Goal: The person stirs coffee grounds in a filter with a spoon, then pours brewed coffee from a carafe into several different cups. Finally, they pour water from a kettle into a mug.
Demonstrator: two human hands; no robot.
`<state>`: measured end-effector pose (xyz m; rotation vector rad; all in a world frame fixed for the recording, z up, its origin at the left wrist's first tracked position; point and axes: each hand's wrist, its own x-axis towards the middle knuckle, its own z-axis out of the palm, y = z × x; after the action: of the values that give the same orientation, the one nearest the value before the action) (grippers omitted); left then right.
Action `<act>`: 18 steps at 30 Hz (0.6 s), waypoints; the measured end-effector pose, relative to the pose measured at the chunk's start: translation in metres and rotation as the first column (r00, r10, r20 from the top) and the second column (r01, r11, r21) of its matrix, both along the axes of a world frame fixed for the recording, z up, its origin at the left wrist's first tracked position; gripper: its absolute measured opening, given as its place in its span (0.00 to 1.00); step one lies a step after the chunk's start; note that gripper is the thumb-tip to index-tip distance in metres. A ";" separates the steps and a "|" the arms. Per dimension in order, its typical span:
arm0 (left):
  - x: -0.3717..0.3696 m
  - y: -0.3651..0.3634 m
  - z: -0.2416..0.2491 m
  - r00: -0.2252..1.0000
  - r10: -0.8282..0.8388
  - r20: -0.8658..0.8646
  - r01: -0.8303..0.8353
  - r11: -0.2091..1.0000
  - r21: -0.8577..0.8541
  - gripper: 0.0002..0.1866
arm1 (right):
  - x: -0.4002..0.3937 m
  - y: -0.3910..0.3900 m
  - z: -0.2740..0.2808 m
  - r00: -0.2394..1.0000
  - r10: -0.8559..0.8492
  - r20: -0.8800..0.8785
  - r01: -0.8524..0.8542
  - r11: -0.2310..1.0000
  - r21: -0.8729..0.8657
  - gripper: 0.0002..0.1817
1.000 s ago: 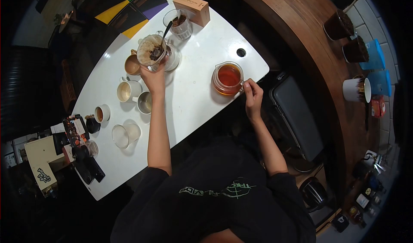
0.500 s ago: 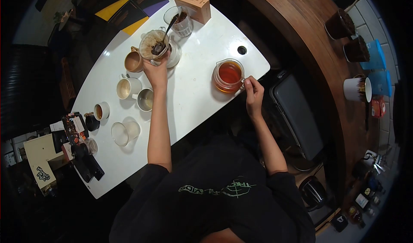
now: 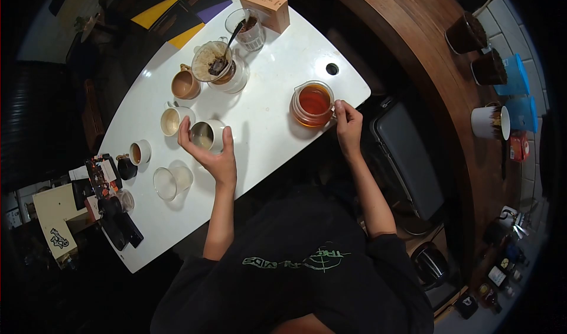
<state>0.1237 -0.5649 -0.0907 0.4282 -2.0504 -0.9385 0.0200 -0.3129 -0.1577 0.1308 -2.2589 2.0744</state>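
Observation:
My left hand (image 3: 211, 160) is wrapped round a white cup (image 3: 218, 131), thumb on its right side and fingers on its left; the cup's mouth faces me. A little pale residue shows inside. My right hand (image 3: 348, 121) grips the handle of a glass server (image 3: 313, 103) holding reddish-brown liquid, at the table's right side. Farther back, a dripper with a paper filter (image 3: 204, 59) and wet grounds sits on another glass server (image 3: 238, 81). A dark-handled spoon (image 3: 232, 38) leans there. Beside my left fingers is a white mug (image 3: 171, 121).
On the white table (image 3: 277, 121) stand a brown cup (image 3: 186, 85), a clear glass (image 3: 166, 184), a small cup (image 3: 140, 152), a glass with grounds (image 3: 253, 36) and a filter box (image 3: 266, 10). A wooden counter (image 3: 440, 68) curves along the right.
My left hand has left the dripper and moved down toward me, onto the white cup, which has turned and shifted slightly. My right hand stays on the server's handle.

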 end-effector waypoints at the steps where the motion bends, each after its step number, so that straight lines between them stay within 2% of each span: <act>1: 0.006 -0.004 -0.005 0.997 0.066 0.046 -0.066 0.998 0.010 0.42 | -0.002 0.000 -0.002 1.000 -0.007 0.008 0.007 1.000 0.001 0.22; 6: 0.032 -0.021 -0.037 0.980 0.160 0.117 -0.149 0.984 -0.092 0.49 | -0.005 -0.003 -0.001 0.999 -0.037 0.028 0.036 0.999 0.015 0.22; 8: 0.040 -0.022 -0.052 0.969 0.162 0.188 -0.152 0.986 -0.069 0.55 | -0.007 -0.002 0.000 0.999 -0.027 0.041 0.026 1.000 0.014 0.22; 11: 0.045 -0.018 -0.063 0.964 0.148 0.220 -0.144 0.989 -0.033 0.59 | -0.008 -0.004 -0.001 0.998 -0.038 0.044 0.037 0.999 0.017 0.23; 12: 0.045 -0.017 -0.062 0.970 0.138 0.202 -0.142 0.990 0.006 0.59 | -0.008 -0.004 -0.004 0.998 -0.040 0.050 0.039 0.999 0.009 0.23; 16: 0.043 -0.024 -0.072 0.971 0.192 0.140 -0.191 0.981 -0.014 0.59 | -0.008 -0.004 -0.005 0.996 -0.049 0.070 0.051 0.998 -0.025 0.23; 18: 0.041 -0.027 -0.081 0.976 0.157 0.152 -0.188 0.957 0.219 0.58 | -0.008 -0.004 -0.006 0.996 -0.042 0.080 0.046 0.997 -0.059 0.23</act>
<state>0.1650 -0.5916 -0.1716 0.8028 -1.9890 -1.0698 0.0123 -0.3167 -0.1632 -0.0044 -2.2177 2.1595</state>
